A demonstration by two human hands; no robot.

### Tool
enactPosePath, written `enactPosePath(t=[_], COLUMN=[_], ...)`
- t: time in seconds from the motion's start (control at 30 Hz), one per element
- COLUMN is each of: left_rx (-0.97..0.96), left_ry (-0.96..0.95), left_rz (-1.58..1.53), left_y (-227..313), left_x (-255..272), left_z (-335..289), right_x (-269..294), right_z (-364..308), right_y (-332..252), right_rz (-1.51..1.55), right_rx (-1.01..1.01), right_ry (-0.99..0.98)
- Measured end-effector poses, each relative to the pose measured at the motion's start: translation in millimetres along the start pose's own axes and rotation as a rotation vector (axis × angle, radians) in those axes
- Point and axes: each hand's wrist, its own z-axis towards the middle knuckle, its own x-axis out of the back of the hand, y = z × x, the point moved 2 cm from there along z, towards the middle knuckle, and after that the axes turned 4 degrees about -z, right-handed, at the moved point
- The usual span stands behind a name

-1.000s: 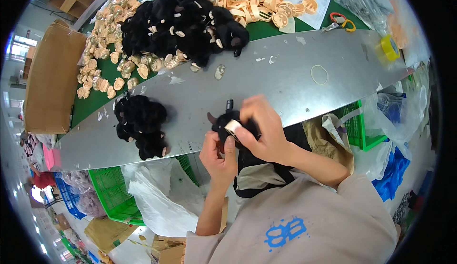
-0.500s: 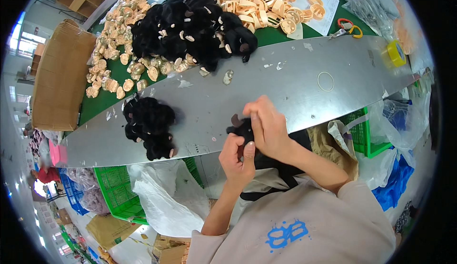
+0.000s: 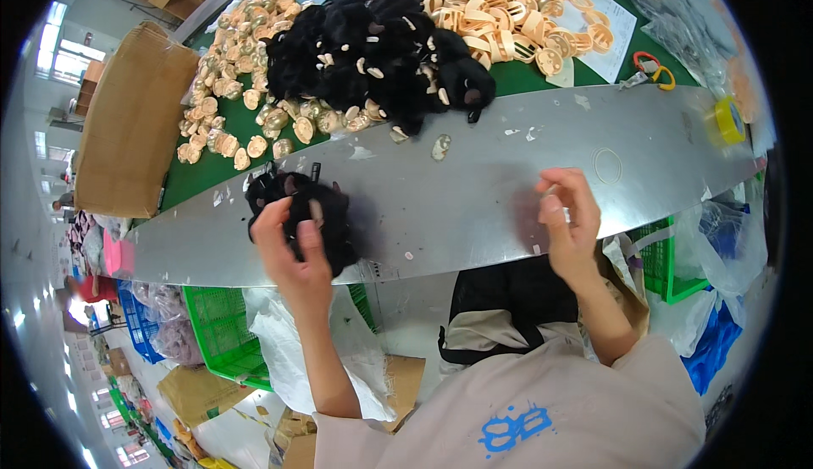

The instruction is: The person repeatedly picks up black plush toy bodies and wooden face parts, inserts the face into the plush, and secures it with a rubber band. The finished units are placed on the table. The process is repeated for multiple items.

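My left hand (image 3: pixel 294 257) is at the small pile of black plush pieces (image 3: pixel 334 215) on the left part of the grey metal tabletop. Its thumb and forefinger are round a black plush piece with a brownish-pink ear; the hand partly hides that piece. Over the tabletop further right hovers my right hand (image 3: pixel 573 219), fingers curled, with a gap between thumb and fingertips and nothing plainly visible in it. A bigger heap of black plush pieces (image 3: pixel 364 54), dotted with pale bits, lies at the far side.
Beige plastic parts (image 3: pixel 517 12) cover the green surface behind. Scissors (image 3: pixel 652 69), yellow tape (image 3: pixel 728 120) and a rubber band (image 3: pixel 607 165) lie right. A cardboard box (image 3: pixel 131 122) stands left. Green crates (image 3: pixel 222 333) sit below the table's near edge.
My hands were together over a black plush piece at the near edge. The left has moved left to the small pile with it; the right has let go and moved right. The view has shifted slightly.
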Motion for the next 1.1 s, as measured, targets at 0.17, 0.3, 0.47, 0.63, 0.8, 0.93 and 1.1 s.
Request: enactPosePath(t=[0.17, 0.3, 0.47, 0.63, 0.8, 0.93, 1.1], left_rx=[-0.11, -0.19, 0.124, 0.374, 0.336, 0.432, 0.487], left_ry=[-0.194, -0.133, -0.178, -0.493, -0.323, -0.156, -0.43], left_rz=[0.379, 0.277, 0.304, 0.623, 0.504, -0.162, -0.565], left_y=[-10.5, -15.4, -72.9, -177.3, -176.9, -100.1, 26.7], left_x=[-30.4, -24.9, -32.0, -60.4, -56.6, -31.0, -44.1], left_z=[-11.1, 50.6, 141.3, 144.8, 138.8, 142.1, 88.0], right_x=[38.2, 67.8, 56.8, 49.8, 47.9, 52.3, 26.8], right_z=[2.2, -4.8, -5.9, -2.5, -4.9, -6.1, -16.8], right_y=[28.9, 46.6, 40.6, 43.4, 45.0, 43.9, 24.2], right_rz=[-0.162, -0.168, -0.303, -0.371, -0.429, -0.428, 0.006], right_rx=[-0.08, -0.161, -0.062, -0.038, 0.022, 0.046, -0.073], right_ry=[0.024, 0.088, 0.1, 0.117, 0.094, 0.059, -0.044])
